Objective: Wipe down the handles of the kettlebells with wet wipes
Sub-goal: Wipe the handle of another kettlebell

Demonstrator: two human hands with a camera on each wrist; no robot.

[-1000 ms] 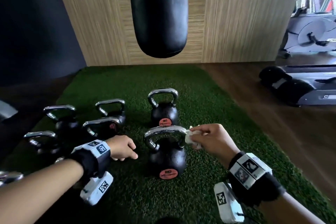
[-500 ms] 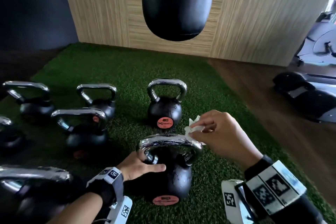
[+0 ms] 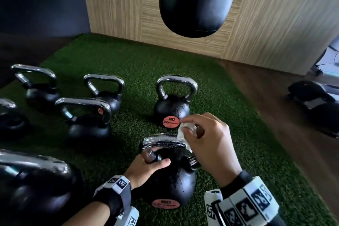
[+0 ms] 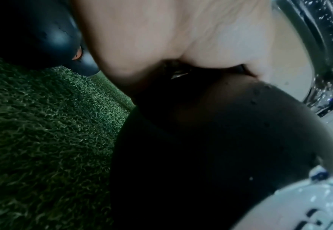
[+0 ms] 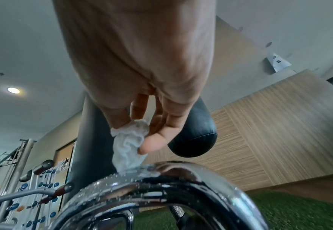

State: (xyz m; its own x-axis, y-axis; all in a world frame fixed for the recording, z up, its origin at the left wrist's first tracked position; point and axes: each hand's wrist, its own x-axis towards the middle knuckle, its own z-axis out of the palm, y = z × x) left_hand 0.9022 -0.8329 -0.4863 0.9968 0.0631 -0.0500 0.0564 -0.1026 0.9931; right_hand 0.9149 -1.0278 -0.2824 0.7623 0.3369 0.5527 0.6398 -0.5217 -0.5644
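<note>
The near black kettlebell (image 3: 170, 180) stands on green turf (image 3: 139, 64), its chrome handle (image 3: 161, 141) beaded with water drops. My right hand (image 3: 205, 139) pinches a crumpled white wet wipe (image 3: 183, 131) and presses it on the right end of the handle's top. In the right wrist view the wipe (image 5: 128, 149) touches the wet handle (image 5: 161, 183) under thumb and fingers. My left hand (image 3: 146, 169) grips the kettlebell at the foot of the handle's left leg, thumb across the front. The left wrist view shows the palm (image 4: 161, 38) against the black ball (image 4: 211, 140).
Another kettlebell marked 20 (image 3: 172, 108) stands just behind. Several more sit to the left (image 3: 89, 121), one large one at the near left (image 3: 36, 185). A black punching bag (image 3: 198, 2) hangs ahead of a wood wall (image 3: 275, 14). A black machine (image 3: 315, 101) stands on the wooden floor at the right.
My left hand came off the turf and took hold of the near kettlebell. The right hand with the wipe moved onto the top of the handle. The view dropped closer.
</note>
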